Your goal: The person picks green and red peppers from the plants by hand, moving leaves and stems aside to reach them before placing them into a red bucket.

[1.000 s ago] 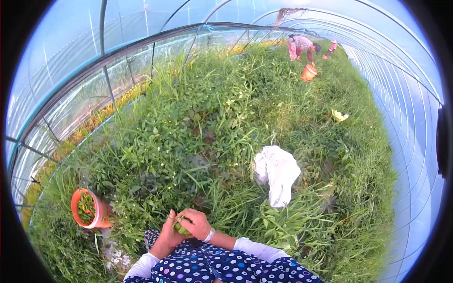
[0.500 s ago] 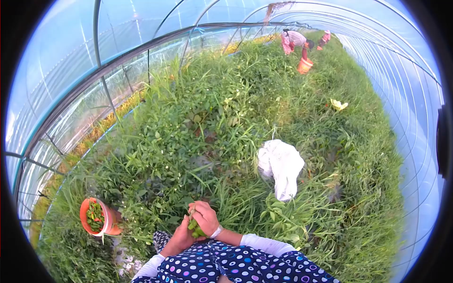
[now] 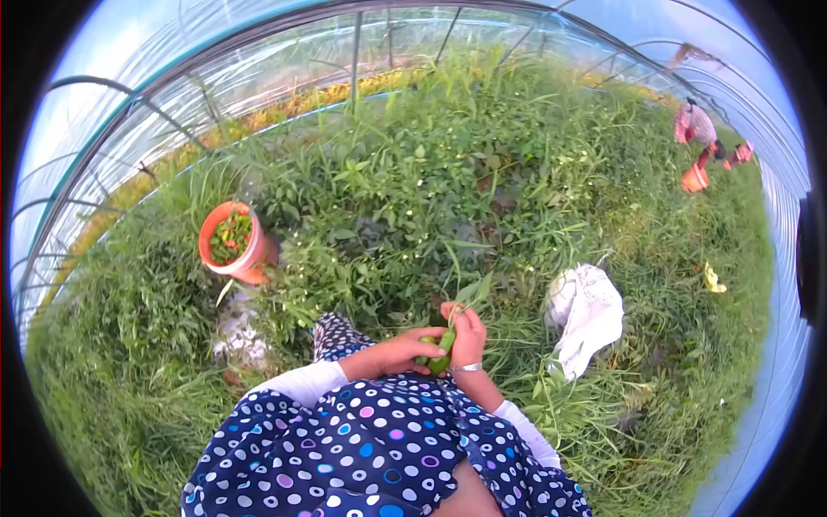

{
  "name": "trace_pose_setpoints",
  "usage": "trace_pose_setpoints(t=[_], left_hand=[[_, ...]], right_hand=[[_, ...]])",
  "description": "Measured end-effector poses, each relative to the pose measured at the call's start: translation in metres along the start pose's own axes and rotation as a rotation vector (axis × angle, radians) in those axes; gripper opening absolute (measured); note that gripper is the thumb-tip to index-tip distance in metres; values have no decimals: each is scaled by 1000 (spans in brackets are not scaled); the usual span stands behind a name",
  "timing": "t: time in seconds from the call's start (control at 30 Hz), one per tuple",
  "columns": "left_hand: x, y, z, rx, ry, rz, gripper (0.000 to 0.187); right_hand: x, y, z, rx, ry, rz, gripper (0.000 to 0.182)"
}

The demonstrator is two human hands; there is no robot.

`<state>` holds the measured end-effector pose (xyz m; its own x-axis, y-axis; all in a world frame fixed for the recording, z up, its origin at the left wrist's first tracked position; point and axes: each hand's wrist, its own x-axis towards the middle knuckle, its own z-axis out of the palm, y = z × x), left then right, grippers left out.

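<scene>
Close in front of my polka-dot clothing, my two hands are together. Several green peppers (image 3: pixel 438 364) sit in my left hand (image 3: pixel 398 353), its fingers closed around them. Beside it, my right hand (image 3: pixel 467 340) is raised with curled fingers, its fingertips at the stalk end of the uppermost pepper. A leafy green sprig (image 3: pixel 475 293) shows just above those fingertips. Both wrists come out of white sleeves, and a pale band (image 3: pixel 469 368) circles the right one.
At left, an orange bucket (image 3: pixel 250 262) holds green and red peppers. A white sack (image 3: pixel 594 314) lies on the plants at right. Dense weeds and pepper plants (image 3: pixel 388 207) surround me. Far right, a bending person (image 3: pixel 698 127) is near another orange bucket (image 3: pixel 694 179). Tunnel hoops (image 3: pixel 355 60) arch behind.
My view has swung left, so the bucket, sack and far person appear farther right. My right hand has shifted from over the peppers to beside them, with fingertips at a stalk.
</scene>
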<state>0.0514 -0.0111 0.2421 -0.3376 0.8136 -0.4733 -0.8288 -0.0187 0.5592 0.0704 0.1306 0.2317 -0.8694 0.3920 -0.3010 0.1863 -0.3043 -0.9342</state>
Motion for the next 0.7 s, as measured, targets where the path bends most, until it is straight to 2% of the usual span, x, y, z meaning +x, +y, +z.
trace_pose_setpoints(t=[0.03,0.13,0.23,0.3,0.4,0.47,0.53,0.6,0.63,0.67,0.7], left_hand=[[6,-6,-7,-7,-45,25,56],[1,-5,-7,-223,-96,89,48],[-2,-9,-18,-409,-82,137,43],[-5,-10,-30,-583,-104,206,40],[-29,2,-60,-666,-115,405,45],[-62,16,-90,-687,2,580,45],[-100,32,-134,-757,35,734,44],[-146,60,-172,-797,310,871,41],[-171,76,-194,-735,332,953,41],[-195,94,-218,-708,483,986,42],[-217,111,-260,-758,515,981,46]], right_hand=[[0,-3,0,-38,-21,-19,22],[5,-5,-2,158,-44,-38,20],[14,-26,-7,272,-22,201,23],[27,-16,-31,321,-74,233,24],[28,2,-63,368,-91,285,26],[18,14,-90,247,-11,358,27],[5,32,-121,209,38,416,27],[-10,48,-148,177,90,471,27],[-18,56,-158,165,130,473,27],[-28,65,-169,155,175,476,27],[-35,77,-183,157,184,478,27]])
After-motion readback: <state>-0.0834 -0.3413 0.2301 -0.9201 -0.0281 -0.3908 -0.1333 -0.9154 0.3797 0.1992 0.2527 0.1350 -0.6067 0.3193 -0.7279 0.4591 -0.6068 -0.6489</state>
